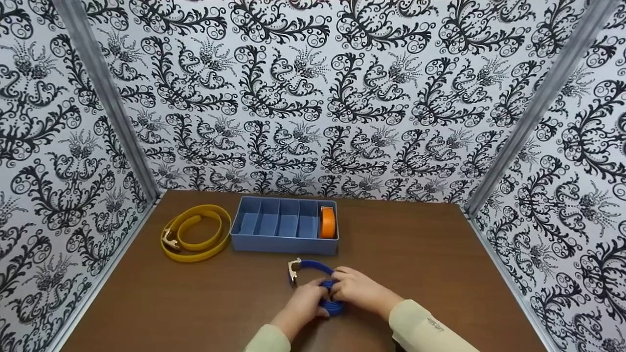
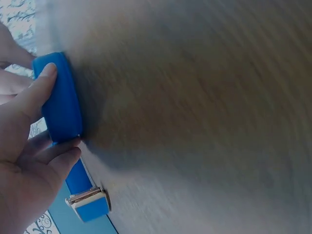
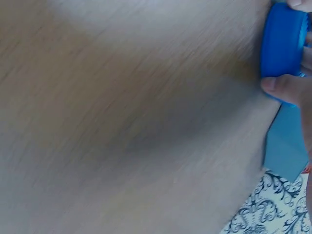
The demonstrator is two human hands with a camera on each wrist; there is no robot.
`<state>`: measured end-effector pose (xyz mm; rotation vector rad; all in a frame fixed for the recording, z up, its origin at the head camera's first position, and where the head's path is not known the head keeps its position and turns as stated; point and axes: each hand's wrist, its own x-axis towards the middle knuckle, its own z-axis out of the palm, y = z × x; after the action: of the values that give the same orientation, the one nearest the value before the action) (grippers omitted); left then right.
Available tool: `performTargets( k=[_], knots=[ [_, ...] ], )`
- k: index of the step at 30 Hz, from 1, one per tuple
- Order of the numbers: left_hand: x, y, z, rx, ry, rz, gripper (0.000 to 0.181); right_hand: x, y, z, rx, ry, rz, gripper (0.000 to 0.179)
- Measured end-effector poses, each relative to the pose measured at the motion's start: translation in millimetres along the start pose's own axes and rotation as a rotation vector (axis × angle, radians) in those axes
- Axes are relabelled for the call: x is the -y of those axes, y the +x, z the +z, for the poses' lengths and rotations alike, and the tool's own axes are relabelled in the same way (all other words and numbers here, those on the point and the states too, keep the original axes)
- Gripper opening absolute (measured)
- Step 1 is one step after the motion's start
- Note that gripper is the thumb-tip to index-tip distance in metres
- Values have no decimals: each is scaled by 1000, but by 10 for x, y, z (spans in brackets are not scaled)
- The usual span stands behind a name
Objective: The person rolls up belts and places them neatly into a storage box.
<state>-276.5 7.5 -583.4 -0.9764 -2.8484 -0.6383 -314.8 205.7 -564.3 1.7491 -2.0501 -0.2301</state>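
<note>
A blue belt [image 1: 333, 308] is wound into a tight coil, standing on its edge on the brown table. My left hand [image 1: 305, 301] grips the coil's near left side, its thumb lying along the outer face in the left wrist view. From the right, my right hand [image 1: 361, 289] holds the same coil, with its thumb [image 3: 280, 85] against the outside. The loose end curves away behind the hands to a gold-coloured buckle [image 1: 293, 269], which also shows below the left fingers in the left wrist view. Fingers cover the coil's centre.
Behind the hands stands a blue-grey divided box [image 1: 283, 244]. A rolled orange belt [image 1: 327, 224] sits in its rightmost compartment. To the box's left, a yellow belt [image 1: 198, 256] lies loosely coiled with its buckle. Patterned walls [image 1: 313, 122] enclose the table.
</note>
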Motion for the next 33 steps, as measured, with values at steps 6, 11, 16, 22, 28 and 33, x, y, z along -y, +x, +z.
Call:
performTargets(
  k=[6,11,16,22,28,33],
  knots=[
    [-38,-12,-22,16,19,-44,35,59,82,-60,10,-19,23,11],
    [-101,2,-26,-19,-16,-122,41,91,156,-76,13,-25,63,14],
    [-131,-14,1,-62,-28,-118,40,89,157,-75,29,27,90,14],
    [-129,-10,29,-49,-33,-95,36,65,92,-108,65,79,126,23],
    [-111,0,56,-46,-23,-78,33,19,-21,-87,117,-25,22,15],
    [-95,-8,65,-51,-17,-47,34,-25,-97,-66,112,-106,-72,24]
  ],
)
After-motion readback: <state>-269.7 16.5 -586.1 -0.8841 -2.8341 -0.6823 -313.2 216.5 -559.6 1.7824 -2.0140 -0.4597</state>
